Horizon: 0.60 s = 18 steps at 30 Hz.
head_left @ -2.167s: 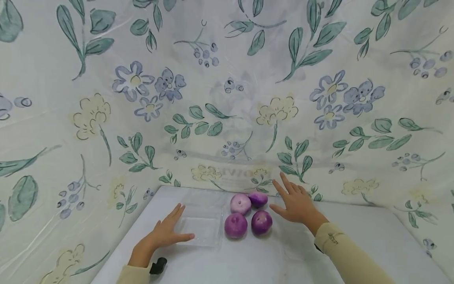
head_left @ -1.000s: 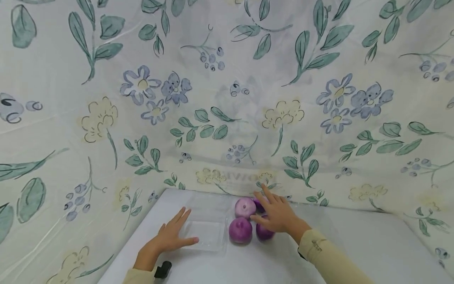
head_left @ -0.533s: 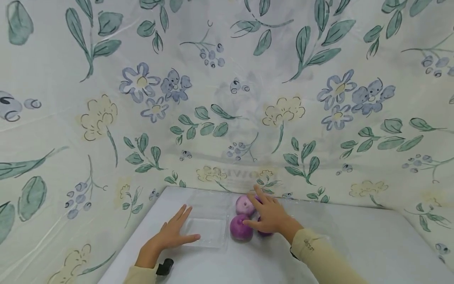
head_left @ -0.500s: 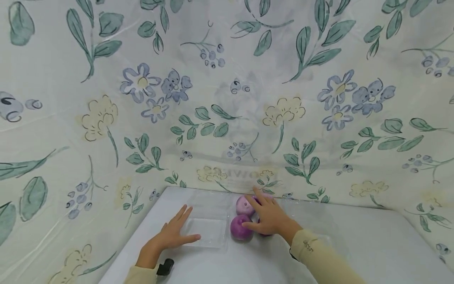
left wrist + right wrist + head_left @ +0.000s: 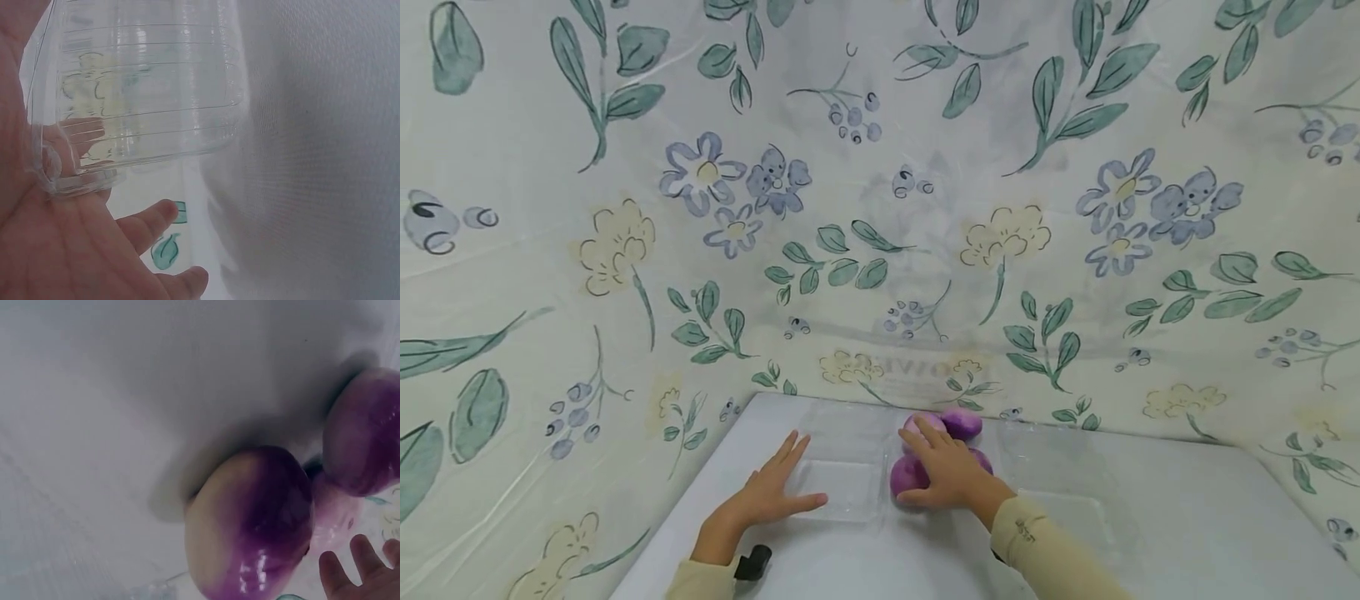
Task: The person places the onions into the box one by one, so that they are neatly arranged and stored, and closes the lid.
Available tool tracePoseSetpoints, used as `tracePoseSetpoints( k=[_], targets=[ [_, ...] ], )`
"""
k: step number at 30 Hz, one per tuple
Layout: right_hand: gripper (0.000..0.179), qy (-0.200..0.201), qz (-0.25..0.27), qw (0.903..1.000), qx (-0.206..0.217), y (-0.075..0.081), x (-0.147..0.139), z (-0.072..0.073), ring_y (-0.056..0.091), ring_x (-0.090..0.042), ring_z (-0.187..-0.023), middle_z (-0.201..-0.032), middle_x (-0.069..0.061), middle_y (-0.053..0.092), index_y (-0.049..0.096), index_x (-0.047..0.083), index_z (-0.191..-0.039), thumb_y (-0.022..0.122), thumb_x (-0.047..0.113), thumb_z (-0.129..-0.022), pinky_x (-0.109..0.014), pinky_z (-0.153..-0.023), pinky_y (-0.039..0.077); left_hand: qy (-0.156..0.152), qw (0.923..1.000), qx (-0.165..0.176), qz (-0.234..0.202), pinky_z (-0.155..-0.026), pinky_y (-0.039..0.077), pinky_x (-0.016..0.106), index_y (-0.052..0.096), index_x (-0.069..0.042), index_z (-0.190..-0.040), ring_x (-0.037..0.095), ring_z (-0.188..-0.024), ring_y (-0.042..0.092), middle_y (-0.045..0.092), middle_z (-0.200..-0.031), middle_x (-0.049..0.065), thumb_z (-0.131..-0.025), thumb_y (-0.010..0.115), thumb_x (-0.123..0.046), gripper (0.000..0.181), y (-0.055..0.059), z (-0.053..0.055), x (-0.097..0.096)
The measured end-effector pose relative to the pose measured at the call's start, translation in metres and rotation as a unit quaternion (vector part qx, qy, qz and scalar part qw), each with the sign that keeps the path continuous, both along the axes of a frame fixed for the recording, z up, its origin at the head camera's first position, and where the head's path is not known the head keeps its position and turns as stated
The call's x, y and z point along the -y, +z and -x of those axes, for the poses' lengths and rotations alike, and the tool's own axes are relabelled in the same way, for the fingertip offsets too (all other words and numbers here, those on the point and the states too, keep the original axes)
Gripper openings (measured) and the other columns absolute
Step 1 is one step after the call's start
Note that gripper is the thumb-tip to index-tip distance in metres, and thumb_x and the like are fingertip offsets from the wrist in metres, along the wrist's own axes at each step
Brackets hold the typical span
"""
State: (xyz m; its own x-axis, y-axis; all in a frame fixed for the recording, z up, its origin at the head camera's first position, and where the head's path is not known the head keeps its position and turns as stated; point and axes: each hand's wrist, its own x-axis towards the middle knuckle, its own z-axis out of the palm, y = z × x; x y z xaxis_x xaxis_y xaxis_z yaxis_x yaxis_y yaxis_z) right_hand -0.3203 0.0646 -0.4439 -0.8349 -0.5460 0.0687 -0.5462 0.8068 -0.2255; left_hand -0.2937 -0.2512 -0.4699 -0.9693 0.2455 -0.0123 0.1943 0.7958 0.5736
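Note:
Several purple onions sit grouped mid-table. The front left onion (image 5: 906,479) and the pale back left onion (image 5: 917,425) are partly covered by my right hand (image 5: 951,475), which spreads over the group from the right. The back right onion (image 5: 962,423) shows whole; the front right onion (image 5: 983,461) is mostly hidden. In the right wrist view, a purple and cream onion (image 5: 250,525) lies near my fingertips (image 5: 362,550). To the left stands a clear plastic box (image 5: 842,492). My left hand (image 5: 767,492) rests against its left side, thumb and fingers extended; the left wrist view shows the palm at the clear wall (image 5: 150,112).
Another clear plastic container (image 5: 1067,508) lies right of the onions. A floral sheet (image 5: 880,250) hangs behind and at the left of the white table (image 5: 1210,517). A black device (image 5: 752,563) sits at my left wrist.
My right hand has moved left and toward me, from beside the onions to over them. The left hand has stayed by the box. The onions look unmoved.

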Motion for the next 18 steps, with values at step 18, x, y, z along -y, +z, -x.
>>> tracePoseSetpoints(
  k=[18],
  targets=[
    [0.096, -0.013, 0.101, 0.9912, 0.085, -0.021, 0.009, 0.008, 0.039, -0.036, -0.142, -0.152, -0.017, 0.042, 0.043, 0.011, -0.147, 0.086, 0.049, -0.071, -0.057, -0.11, 0.04, 0.011, 0.9998, 0.004, -0.014, -0.105, 0.009, 0.083, 0.02, -0.009, -0.158, 0.048, -0.149, 0.016, 0.005, -0.166, 0.019, -0.081, 0.076, -0.05, 0.104, -0.001, -0.001, -0.001]
  ],
)
